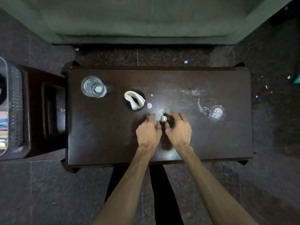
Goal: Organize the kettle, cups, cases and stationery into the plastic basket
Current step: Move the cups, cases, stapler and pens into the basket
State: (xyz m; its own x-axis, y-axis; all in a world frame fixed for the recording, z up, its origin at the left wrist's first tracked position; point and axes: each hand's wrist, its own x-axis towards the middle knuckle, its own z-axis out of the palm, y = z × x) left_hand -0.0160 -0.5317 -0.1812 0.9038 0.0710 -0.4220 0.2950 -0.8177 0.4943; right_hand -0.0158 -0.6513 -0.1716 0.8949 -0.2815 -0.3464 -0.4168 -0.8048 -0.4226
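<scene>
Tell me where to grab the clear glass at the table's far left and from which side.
Grip the clear glass around its side wall, coming from the right, since both hands are at mid-table. It stands upright with its mouth open upward and has no visible handle, so a wrap around the wall likely holds better than a rim pinch. Nothing stands close beside it.

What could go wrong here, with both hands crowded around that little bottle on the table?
The small bottle stands between the left hand and right hand; a clumsy grab might tip it. The purple cap lies loose nearby and could roll off. The basket sits far to the left, so the glass tumbler could get knocked on the way.
</scene>
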